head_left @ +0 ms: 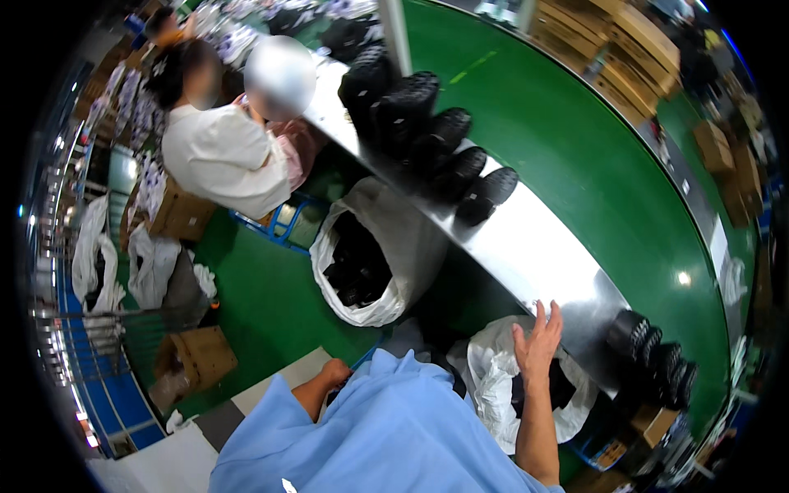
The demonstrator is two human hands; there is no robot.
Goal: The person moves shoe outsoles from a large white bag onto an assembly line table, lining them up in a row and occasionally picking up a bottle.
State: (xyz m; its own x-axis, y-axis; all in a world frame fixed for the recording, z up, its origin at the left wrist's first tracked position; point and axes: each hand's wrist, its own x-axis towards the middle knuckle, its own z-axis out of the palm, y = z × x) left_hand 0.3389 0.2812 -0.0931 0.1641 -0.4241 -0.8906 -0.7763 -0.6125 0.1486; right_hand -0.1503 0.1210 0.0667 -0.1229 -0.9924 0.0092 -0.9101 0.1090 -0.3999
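Observation:
My right hand (pixel 538 345) is raised with its fingers spread, holding nothing, beside the edge of a shiny metal worktable (pixel 567 283). Below that hand stands an open white woven sack (pixel 488 370) with dark contents, partly hidden by my forearm. My left hand (pixel 334 372) is closed low at my left side, near a blue edge; what it grips, if anything, is hidden. Several black shoes (pixel 486 195) stand along the far left stretch of the worktable. More black shoes (pixel 657 360) sit in a row at its right end.
Another white sack (pixel 411 246) holding black items stands ahead. A co-worker in a white top (pixel 218 156) sits by a blue stool (pixel 288 223) at the left. An open cardboard box (pixel 201 357) is on the green floor (pixel 263 292). Stacked cartons (pixel 616 53) stand far right.

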